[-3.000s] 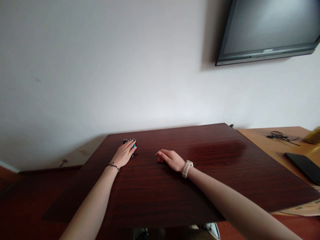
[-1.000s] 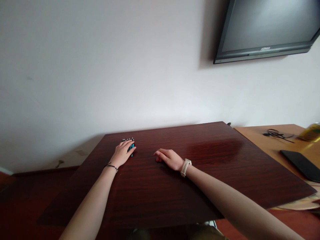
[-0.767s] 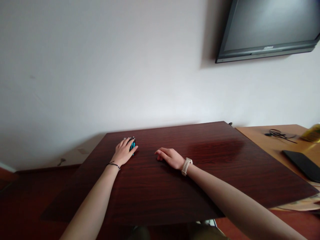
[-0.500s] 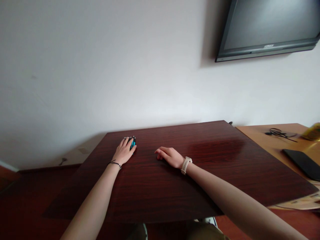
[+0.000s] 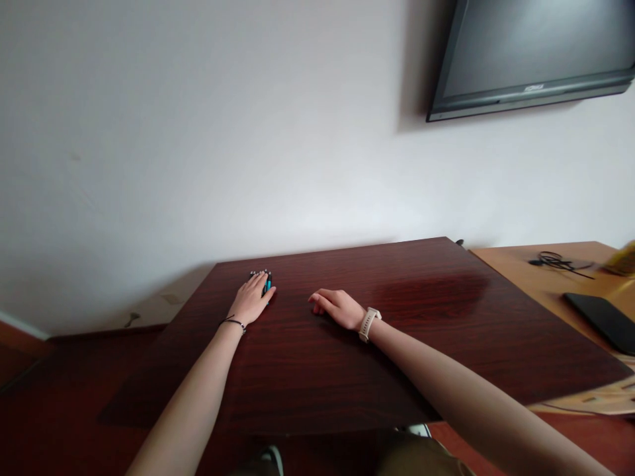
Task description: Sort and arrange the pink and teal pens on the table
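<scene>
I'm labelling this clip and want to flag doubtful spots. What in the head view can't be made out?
- The pens: mostly covered by the left hand; their count and full length are hidden.
- The right hand: its fingertips curl under, so contact with the dark table is unclear.
- The yellow object: blurred and cut off by the right edge.
- The screen: cropped by the top and right edges.
</scene>
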### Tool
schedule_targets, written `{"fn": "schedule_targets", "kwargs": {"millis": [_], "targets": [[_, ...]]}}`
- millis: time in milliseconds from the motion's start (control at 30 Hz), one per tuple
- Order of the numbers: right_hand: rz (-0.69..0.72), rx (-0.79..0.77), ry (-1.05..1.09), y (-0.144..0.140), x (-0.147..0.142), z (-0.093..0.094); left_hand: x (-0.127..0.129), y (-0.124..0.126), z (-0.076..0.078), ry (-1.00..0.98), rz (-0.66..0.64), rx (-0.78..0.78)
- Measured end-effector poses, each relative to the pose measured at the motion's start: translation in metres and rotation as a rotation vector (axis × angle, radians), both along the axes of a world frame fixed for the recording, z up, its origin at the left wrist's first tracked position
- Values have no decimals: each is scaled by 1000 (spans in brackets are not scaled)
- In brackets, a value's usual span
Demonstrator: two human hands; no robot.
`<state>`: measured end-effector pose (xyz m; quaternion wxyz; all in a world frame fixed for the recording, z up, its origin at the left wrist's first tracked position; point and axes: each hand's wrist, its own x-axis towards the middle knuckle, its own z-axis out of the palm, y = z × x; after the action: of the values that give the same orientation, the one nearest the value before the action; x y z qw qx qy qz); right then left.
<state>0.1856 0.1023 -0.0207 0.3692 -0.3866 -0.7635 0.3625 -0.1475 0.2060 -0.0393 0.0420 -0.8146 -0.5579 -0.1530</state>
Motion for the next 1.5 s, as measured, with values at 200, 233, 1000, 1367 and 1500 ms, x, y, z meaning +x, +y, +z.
{"fn": "schedule_targets", "kwargs": {"millis": [200,233,1000,1367,1500], "targets": [[4,7,-12,3,0,-2,3,-5,7,-56,-18,48],[5,7,-15,3,-1,-3,4,-7,9,-62,-12,49],[9,-12,14,5,-1,-2,3,-13,10,-138,-48,62],[13,-10,8,4,0,-3,5,-17,14,-151,-15,56],[-11,6,-25,-1,0,2,3,-15,13,-164,-83,103]]}}
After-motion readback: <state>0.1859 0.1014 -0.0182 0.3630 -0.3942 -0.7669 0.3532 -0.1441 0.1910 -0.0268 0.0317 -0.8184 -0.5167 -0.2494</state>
